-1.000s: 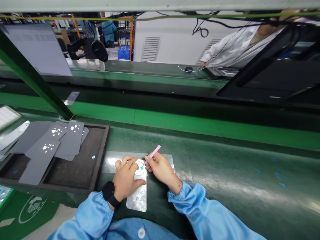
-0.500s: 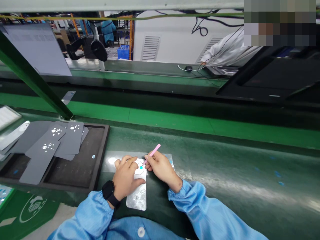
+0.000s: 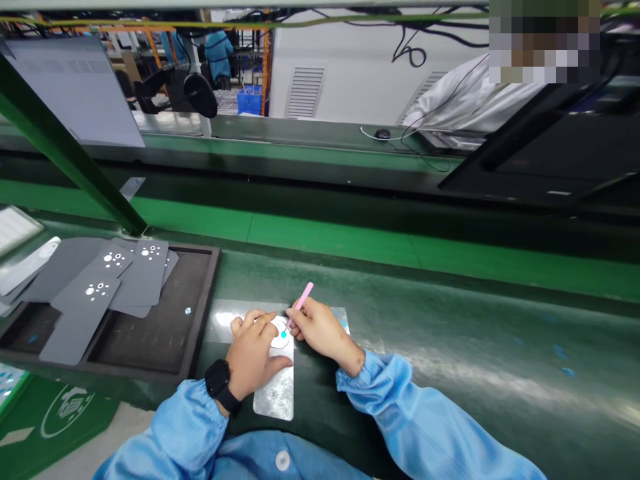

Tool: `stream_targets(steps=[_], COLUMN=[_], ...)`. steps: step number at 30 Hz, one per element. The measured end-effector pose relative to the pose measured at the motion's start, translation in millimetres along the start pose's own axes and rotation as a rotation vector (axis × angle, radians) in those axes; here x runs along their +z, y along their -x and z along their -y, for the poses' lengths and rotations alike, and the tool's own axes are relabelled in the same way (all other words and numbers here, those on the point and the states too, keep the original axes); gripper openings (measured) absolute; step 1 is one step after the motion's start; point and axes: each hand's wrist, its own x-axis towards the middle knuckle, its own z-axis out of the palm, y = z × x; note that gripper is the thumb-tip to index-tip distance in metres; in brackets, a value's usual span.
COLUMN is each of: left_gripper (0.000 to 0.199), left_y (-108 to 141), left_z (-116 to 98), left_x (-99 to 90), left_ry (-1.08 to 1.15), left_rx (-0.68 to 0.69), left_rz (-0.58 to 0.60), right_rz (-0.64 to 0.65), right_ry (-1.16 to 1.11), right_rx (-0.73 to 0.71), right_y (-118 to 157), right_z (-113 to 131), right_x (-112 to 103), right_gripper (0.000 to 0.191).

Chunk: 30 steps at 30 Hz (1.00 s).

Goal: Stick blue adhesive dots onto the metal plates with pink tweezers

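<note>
A pink tool [image 3: 304, 297], thin like tweezers, is pinched in my right hand [image 3: 320, 327], its tip down beside a small blue dot [image 3: 283, 335]. The dot lies on the white round part of a silvery rounded plate [image 3: 275, 393]. My left hand [image 3: 255, 357], with a black watch on the wrist, rests over the plate's upper left, fingers bent but apart and thumb stretched across it. Under both hands a clear strip [image 3: 223, 321] lies crosswise on the green table.
At the left, a black tray [image 3: 203, 303] holds several grey plates [image 3: 83, 327] with holes. A green post [image 3: 75, 157] slants above it. Across the bench are a person's white sleeve [image 3: 445, 100], a mouse [image 3: 383, 134] and a dark monitor [image 3: 560, 153].
The pink tool stands slightly steeper, its top end a little further left. My hands keep nearly the same place, and the background has shifted slightly with the camera.
</note>
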Motion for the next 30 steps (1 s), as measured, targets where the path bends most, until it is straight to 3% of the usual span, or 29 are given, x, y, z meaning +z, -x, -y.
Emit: stream_targets(steps=[30], left_gripper=[0.041], left_y=[-0.5], left_z=[-1.8], left_x=[-2.0], left_ry=[0.009], left_rx=[-0.014], left_rz=[0.007], right_rz=[0.001], right_ry=[-0.039], right_rx=[-0.016], right_y=[-1.4], right_z=[-1.3], right_x=[0.0], right_gripper=[0.011])
